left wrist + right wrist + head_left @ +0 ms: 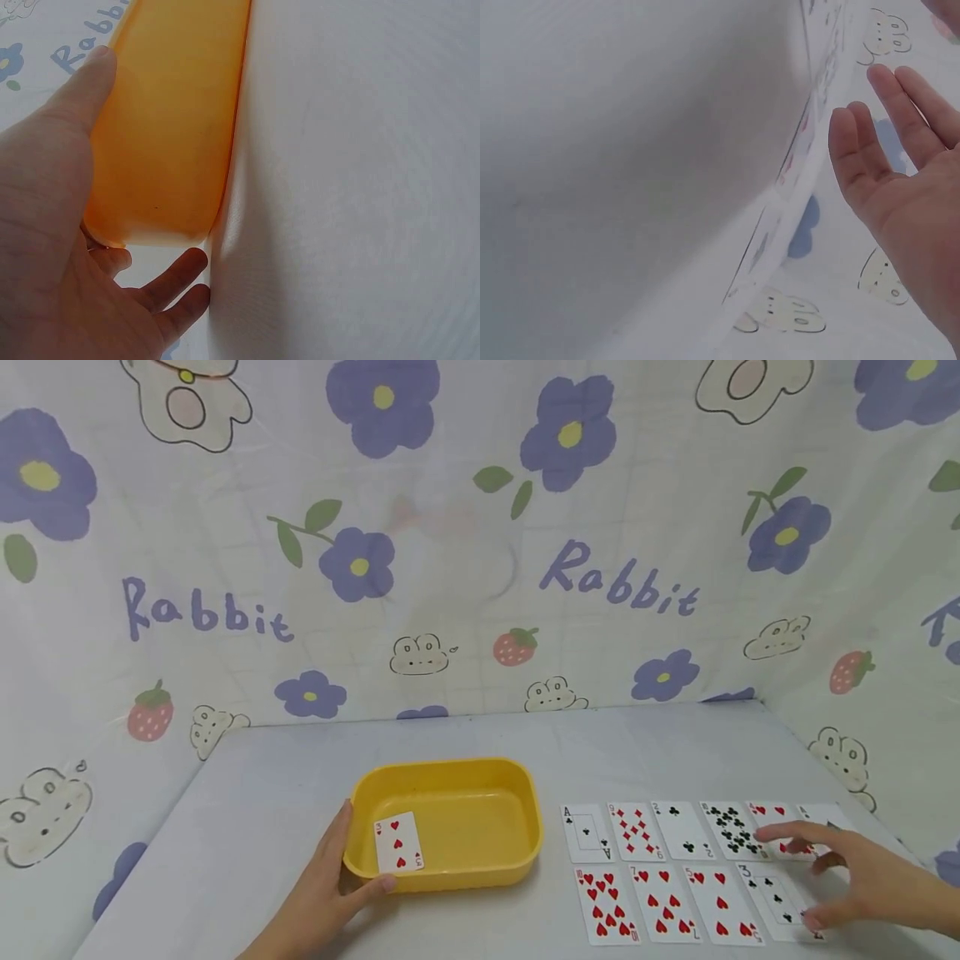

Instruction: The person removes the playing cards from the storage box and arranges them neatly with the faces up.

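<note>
A yellow plastic box (487, 881) stands on the white table, with one heart card (399, 843) lying face up inside at its left end. My left hand (318, 881) holds the box's left end, thumb on the front rim; the left wrist view shows the remaining fingers spread about the corner. Over the right end of two rows of face-up playing cards is my right hand (873, 877), fingers apart and holding nothing. Nearest it are the three of clubs (772, 897), a four of hearts (772, 814) and an ace (821, 814), all partly covered by the hand.
Left of the three of clubs lie the five of hearts (722, 906), seven of hearts (663, 902) and ten of hearts (606, 906). The back row includes an ace of clubs (588, 843) and nine of diamonds (636, 832). A printed cloth (450, 568) surrounds the table's back and sides.
</note>
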The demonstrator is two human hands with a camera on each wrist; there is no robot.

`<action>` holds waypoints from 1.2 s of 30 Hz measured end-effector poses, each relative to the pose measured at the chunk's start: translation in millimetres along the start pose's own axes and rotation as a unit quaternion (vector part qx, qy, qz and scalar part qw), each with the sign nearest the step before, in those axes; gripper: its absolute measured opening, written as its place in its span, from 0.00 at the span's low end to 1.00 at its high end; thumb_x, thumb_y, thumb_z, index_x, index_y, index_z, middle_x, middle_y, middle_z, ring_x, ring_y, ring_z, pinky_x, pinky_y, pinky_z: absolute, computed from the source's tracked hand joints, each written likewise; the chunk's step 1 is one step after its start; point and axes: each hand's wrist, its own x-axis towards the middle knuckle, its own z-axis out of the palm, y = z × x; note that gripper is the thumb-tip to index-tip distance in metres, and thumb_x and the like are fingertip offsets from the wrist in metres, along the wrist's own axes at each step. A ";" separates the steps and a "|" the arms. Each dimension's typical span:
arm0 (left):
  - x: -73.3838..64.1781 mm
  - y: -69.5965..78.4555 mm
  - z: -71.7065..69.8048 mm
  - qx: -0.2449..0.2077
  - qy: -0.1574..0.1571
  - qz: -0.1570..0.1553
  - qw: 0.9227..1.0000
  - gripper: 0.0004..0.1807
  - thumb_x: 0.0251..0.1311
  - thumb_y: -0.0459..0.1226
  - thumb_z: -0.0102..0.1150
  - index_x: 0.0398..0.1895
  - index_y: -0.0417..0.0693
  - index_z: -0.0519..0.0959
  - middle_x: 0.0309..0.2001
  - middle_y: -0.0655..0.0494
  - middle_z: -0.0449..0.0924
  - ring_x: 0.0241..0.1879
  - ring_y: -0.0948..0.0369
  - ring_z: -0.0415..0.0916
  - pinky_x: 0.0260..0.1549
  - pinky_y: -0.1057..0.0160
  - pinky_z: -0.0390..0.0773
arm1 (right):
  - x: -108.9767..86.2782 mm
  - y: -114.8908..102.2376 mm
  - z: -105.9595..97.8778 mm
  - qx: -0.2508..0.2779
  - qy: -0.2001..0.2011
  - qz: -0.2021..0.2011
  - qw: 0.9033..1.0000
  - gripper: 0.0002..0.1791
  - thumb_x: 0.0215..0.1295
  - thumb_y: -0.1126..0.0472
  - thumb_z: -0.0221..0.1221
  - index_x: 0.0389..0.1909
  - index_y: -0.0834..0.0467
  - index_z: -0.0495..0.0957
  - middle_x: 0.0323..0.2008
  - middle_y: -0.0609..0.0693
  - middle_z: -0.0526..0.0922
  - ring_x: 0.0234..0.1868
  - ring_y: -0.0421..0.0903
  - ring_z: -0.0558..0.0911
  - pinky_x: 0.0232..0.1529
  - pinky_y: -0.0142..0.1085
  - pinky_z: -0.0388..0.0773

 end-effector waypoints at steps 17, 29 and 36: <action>2.1 -1.6 -0.3 0.001 0.010 0.014 1.000 0.67 0.49 0.67 0.64 0.80 0.53 0.33 0.79 0.52 0.34 0.75 0.51 0.38 0.70 0.44 0.45 | 40.9 -82.6 7.6 0.230 -0.017 -0.146 0.962 0.30 0.61 0.70 0.65 0.66 0.57 0.71 0.59 0.54 0.76 0.50 0.48 0.76 0.45 0.38 0.81; 1.0 0.3 -2.1 0.001 0.002 0.005 1.000 0.66 0.50 0.66 0.65 0.79 0.54 0.32 0.79 0.51 0.33 0.75 0.51 0.38 0.70 0.45 0.44 | 94.1 -173.6 53.4 0.215 -0.035 -0.193 0.957 0.31 0.59 0.56 0.70 0.64 0.45 0.73 0.58 0.45 0.77 0.50 0.46 0.75 0.47 0.40 0.80; 1.9 -3.2 -0.5 0.000 0.014 0.018 1.000 0.66 0.50 0.65 0.65 0.80 0.52 0.34 0.79 0.52 0.34 0.75 0.51 0.38 0.70 0.45 0.45 | 121.9 -218.8 82.3 0.217 -0.053 -0.223 0.949 0.30 0.58 0.54 0.71 0.62 0.43 0.73 0.57 0.42 0.77 0.52 0.49 0.75 0.48 0.40 0.79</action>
